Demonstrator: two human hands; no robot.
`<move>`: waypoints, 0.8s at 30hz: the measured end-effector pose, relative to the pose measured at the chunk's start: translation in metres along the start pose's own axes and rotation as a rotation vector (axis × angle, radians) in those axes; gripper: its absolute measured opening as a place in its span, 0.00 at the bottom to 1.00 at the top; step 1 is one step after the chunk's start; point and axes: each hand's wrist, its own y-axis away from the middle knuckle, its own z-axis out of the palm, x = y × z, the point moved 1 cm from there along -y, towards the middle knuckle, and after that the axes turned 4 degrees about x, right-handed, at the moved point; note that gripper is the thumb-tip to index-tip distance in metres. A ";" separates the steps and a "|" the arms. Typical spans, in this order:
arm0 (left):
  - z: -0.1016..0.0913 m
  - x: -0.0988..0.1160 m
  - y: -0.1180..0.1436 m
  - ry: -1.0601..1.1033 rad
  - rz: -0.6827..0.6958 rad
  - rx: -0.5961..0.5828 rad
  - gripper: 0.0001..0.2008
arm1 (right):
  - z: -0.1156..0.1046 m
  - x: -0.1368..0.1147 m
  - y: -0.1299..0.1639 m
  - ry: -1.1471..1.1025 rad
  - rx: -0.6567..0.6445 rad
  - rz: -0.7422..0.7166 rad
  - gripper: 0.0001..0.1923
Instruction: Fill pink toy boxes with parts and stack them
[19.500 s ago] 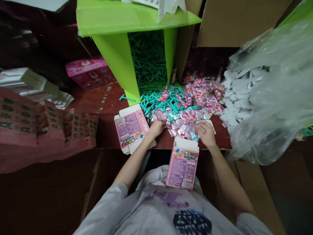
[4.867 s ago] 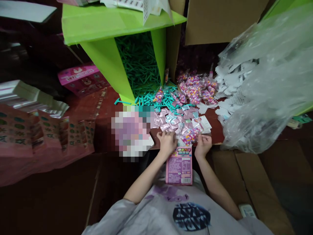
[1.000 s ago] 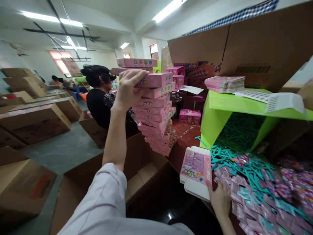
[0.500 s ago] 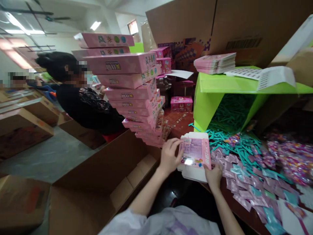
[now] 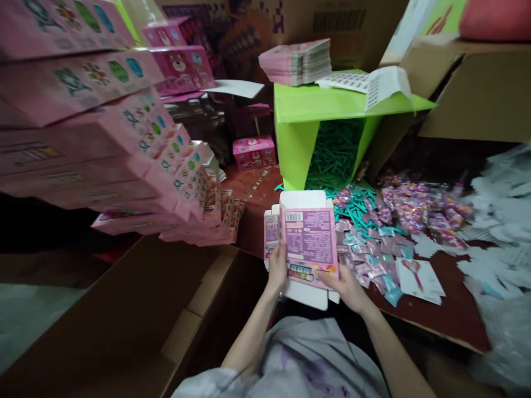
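Observation:
In front of my body I hold a pink and purple printed carton (image 5: 311, 239), its white end flaps sticking out at top and bottom. My left hand (image 5: 277, 271) is closed on the carton's left edge. My right hand (image 5: 347, 288) pinches the lower right corner, thumb over the printed face. Another narrow printed panel (image 5: 271, 235) shows beside my left fingers; whether it is part of the same carton or a second one, I cannot tell. To the carton's right lie lilac and blue sachets (image 5: 365, 260) and teal plastic sticks (image 5: 359, 213).
At left rises a leaning stack of pink boxes (image 5: 124, 138), above an open cardboard box (image 5: 124, 309). A green bin (image 5: 292, 132) on the table (image 5: 452, 307) holds more teal sticks. Colourful wrapped packets (image 5: 410, 207), white cards (image 5: 418, 279) and white scraps (image 5: 498, 243) lie at right.
My view has turned right and come nearer the table. The carton has been tilted up to face me, with my left hand now on its left edge. A narrow printed panel now shows there.

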 end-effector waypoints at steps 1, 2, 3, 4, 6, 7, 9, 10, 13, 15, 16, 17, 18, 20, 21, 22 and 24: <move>0.001 -0.003 0.005 0.013 -0.041 -0.045 0.25 | -0.008 -0.001 0.005 -0.042 0.014 0.027 0.24; 0.001 -0.005 0.010 0.015 -0.089 -0.090 0.25 | -0.016 0.000 0.010 -0.073 0.055 0.046 0.24; 0.001 -0.005 0.014 0.005 -0.125 -0.123 0.25 | -0.023 0.003 0.016 -0.098 0.096 0.059 0.23; 0.001 -0.002 0.017 -0.006 -0.139 -0.141 0.24 | -0.027 0.008 0.023 -0.117 0.114 0.071 0.23; 0.000 0.009 0.019 0.011 -0.097 -0.176 0.22 | -0.030 0.022 0.039 -0.143 0.056 0.113 0.21; 0.000 0.015 0.020 0.048 -0.057 -0.217 0.25 | -0.029 0.029 0.046 -0.158 -0.001 0.142 0.20; 0.001 0.025 0.024 0.133 0.011 -0.358 0.36 | -0.027 0.041 0.056 -0.189 -0.068 0.182 0.20; 0.003 0.027 0.028 0.140 0.030 -0.452 0.41 | -0.028 0.045 0.059 -0.212 -0.038 0.182 0.20; 0.006 0.016 0.045 0.001 0.061 -0.642 0.47 | -0.035 0.046 0.054 -0.304 0.287 0.073 0.22; 0.007 0.003 0.055 -0.068 0.042 -0.659 0.49 | -0.040 0.046 0.048 -0.332 0.442 0.002 0.25; 0.007 -0.002 0.057 -0.070 0.021 -0.652 0.48 | -0.041 0.047 0.046 -0.328 0.458 -0.007 0.26; 0.008 -0.006 0.058 -0.066 -0.003 -0.647 0.46 | -0.040 0.050 0.044 -0.311 0.452 0.003 0.24; 0.009 -0.010 0.057 -0.063 -0.021 -0.637 0.40 | -0.039 0.054 0.043 -0.294 0.458 0.028 0.19; 0.014 -0.013 0.054 -0.086 -0.042 -0.602 0.20 | -0.035 0.064 0.042 -0.274 0.519 0.091 0.15; 0.017 -0.013 0.052 -0.106 -0.047 -0.569 0.13 | -0.032 0.069 0.041 -0.266 0.562 0.112 0.17; 0.020 -0.014 0.050 -0.115 -0.049 -0.521 0.12 | -0.030 0.072 0.041 -0.264 0.600 0.121 0.18; 0.026 -0.016 0.048 -0.063 -0.075 -0.405 0.10 | -0.024 0.074 0.040 -0.282 0.600 0.115 0.17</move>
